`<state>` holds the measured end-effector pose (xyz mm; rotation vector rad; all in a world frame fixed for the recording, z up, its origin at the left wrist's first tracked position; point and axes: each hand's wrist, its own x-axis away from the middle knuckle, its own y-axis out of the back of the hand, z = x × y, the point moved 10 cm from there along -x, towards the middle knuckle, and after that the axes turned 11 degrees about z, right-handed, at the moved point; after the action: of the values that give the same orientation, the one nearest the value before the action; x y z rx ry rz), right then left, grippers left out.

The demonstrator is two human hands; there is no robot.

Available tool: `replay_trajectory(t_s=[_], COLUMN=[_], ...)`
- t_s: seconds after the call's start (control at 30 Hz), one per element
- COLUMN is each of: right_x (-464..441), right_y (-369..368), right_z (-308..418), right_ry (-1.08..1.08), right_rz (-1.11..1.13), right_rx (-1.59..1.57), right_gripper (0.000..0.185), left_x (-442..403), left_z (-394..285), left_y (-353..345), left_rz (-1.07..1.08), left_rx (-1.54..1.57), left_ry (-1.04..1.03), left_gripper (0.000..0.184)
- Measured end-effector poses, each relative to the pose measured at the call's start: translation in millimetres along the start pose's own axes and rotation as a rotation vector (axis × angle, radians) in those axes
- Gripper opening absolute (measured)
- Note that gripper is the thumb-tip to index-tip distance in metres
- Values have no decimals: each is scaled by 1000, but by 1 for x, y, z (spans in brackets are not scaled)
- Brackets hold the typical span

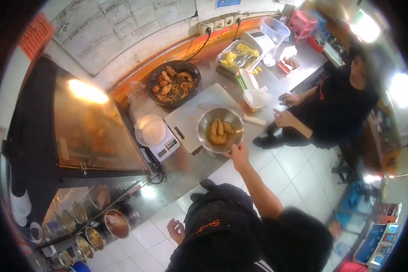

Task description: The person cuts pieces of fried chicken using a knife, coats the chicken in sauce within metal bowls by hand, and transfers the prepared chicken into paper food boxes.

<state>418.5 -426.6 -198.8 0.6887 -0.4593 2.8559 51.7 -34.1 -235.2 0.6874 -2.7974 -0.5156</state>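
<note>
My right hand [238,157] grips the near rim of a metal bowl [203,138], fingers closed on its edge. Several golden-brown fried chicken pieces [220,131] are in it. The bowl is over a white cutting board [179,116]; whether it rests there I cannot tell. Beside it shows the pale handle of a knife [255,120], its blade partly hidden by the bowl. My left hand [176,230] hangs low by my dark apron [213,215], holding nothing, fingers loosely bent and apart.
A black pan [150,86] with fried pieces and crumbs stands behind the board. Left of it are a digital scale [165,148] and a glass-fronted cabinet [95,131]. A co-worker [335,104] stands at the right by a paper food box [257,98]. Several food containers [117,223] line the lower left.
</note>
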Motion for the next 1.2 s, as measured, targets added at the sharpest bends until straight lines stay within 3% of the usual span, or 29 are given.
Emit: replay_trajectory(t_s=[0.07,0.23,0.3,0.37,0.5,0.63,0.7,0.83,0.9,1.0,1.13,1.2], right_x=[-5,-13,-2,-17,-17,-29,-33,-26,-22,-29,-45,-44], right_y=[2,-18,-33,-34,-51,-62,-73,-84,-90,-88,-95,-99], right_z=[-8,-20,9,-12,-7,-18,-12,-7,-2,5,1,-4], right_ry=[18,4,8,-21,20,11,55,18,-49,45,50,67], right_rz=[16,14,39,36,103,106,234,179,218,93,201,151], right_rx=[-28,-79,-89,-84,-104,-132,-111,-172,78,1,106,-164], right_gripper=[22,19,12,14,25,24,24,24,28,24,22,29], left_x=[29,49,52,51,45,40,41,40,39,41,48,49], left_z=[93,139,143,145,148,151,152,157,159,164,177,181], left_y=[2,-23,-27,-29,-25,-20,-17,-16,-17,-20,-13,-7], left_rz=[-26,92,144,171,198,201,207,222,239,239,226,201], left_rx=[52,-15,-44,-46,-63,-79,-88,-106,-116,-107,-114,-105], left_ry=[-4,414,511,573,620,654,670,712,726,753,784,806], left_gripper=[11,10,10,10,11,12,12,14,14,16,17,18])
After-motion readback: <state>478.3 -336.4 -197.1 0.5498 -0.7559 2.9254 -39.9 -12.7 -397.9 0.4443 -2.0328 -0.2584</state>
